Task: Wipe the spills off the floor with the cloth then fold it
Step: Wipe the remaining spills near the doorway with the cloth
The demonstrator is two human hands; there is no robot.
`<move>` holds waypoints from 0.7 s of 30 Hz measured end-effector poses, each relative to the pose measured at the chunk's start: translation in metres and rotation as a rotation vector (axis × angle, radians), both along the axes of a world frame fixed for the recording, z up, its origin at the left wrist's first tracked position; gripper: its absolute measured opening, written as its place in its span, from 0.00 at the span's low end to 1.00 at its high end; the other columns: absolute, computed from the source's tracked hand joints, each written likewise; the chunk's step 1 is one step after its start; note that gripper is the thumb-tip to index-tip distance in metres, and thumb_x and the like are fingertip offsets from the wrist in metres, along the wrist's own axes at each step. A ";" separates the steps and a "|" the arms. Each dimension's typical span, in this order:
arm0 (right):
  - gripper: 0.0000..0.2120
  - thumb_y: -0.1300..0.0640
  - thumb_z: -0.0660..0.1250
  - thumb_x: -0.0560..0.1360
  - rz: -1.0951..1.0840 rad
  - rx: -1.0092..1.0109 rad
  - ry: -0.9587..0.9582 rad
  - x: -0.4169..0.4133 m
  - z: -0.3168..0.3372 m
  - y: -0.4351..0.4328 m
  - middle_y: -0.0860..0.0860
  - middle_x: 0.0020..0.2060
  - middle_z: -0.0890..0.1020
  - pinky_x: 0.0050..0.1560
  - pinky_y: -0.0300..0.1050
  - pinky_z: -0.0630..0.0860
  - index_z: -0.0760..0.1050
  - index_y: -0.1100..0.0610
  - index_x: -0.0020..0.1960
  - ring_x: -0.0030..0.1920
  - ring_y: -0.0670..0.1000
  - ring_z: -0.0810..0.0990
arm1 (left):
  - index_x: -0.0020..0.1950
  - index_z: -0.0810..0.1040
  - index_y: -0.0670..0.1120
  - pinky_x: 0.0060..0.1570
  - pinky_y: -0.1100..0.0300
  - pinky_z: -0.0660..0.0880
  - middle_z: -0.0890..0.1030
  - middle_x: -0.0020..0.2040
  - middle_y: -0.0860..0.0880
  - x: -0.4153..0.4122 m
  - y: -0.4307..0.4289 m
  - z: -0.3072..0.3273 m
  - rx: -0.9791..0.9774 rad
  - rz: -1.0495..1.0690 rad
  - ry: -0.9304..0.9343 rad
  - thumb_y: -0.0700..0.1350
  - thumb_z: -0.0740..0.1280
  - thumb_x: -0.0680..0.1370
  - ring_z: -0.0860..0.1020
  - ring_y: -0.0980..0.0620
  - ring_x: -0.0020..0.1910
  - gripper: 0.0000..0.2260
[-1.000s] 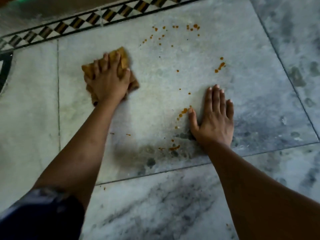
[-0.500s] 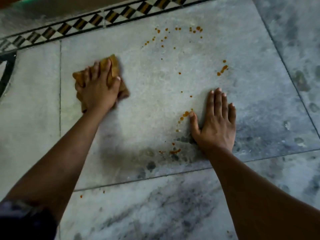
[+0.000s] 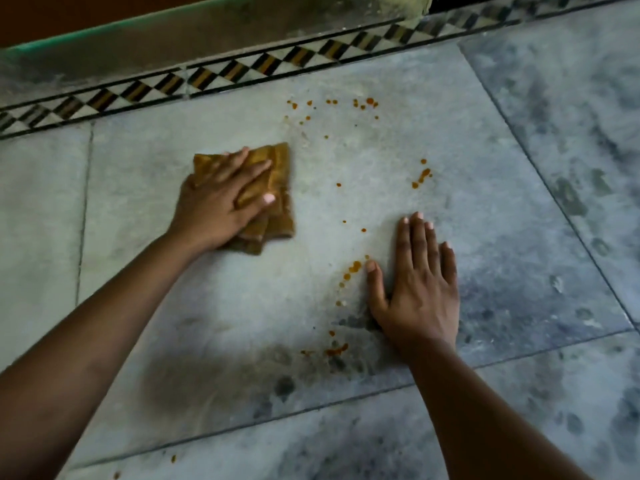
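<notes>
The left hand is pressing flat on the cloth. Its grip is wide, with the fingers straight and spread over the top and the thumb lying along the fabric, nothing curling round it. The cloth, a folded mustard-brown pad, is lying on the floor and is sticking out from under the hand toward twelve and three o'clock. The left arm is reaching in from seven o'clock.

The right hand is resting palm down on bare floor, well apart from the cloth at about its four o'clock. Its grip is wide too, fingers straight and close together, pointing to twelve and holding nothing.

The spills are showing as orange drops scattered over the grey stone. One trail is running just beside the right thumb at its nine o'clock, down to a smear near the slab joint. A few specks are sitting between cloth and right hand. A short run is lying at twelve o'clock of the right hand, and a sprinkle at one o'clock of the cloth.

A border strip of dark and pale diamonds is crossing the floor at twelve o'clock, with a green-edged ledge beyond it.
</notes>
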State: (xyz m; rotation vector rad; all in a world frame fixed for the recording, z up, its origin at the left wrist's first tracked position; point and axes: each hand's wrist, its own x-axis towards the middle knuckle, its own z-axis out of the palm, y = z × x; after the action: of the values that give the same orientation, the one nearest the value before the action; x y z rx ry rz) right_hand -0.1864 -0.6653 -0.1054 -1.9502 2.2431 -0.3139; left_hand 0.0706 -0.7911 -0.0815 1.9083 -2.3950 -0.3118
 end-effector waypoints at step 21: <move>0.35 0.42 0.50 0.74 -0.025 -0.004 -0.012 0.000 0.000 0.000 0.57 0.74 0.59 0.72 0.51 0.50 0.57 0.61 0.75 0.74 0.56 0.59 | 0.75 0.56 0.61 0.70 0.37 0.46 0.51 0.78 0.52 -0.085 -0.109 -0.002 0.026 0.569 0.022 0.65 0.51 0.76 0.48 0.45 0.76 0.27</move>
State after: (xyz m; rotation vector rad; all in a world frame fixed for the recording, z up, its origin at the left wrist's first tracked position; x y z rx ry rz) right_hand -0.1862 -0.6650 -0.1051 -1.9186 2.2620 -0.3322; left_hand -0.0139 -0.8998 -0.0833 2.4601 -1.7279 -0.3174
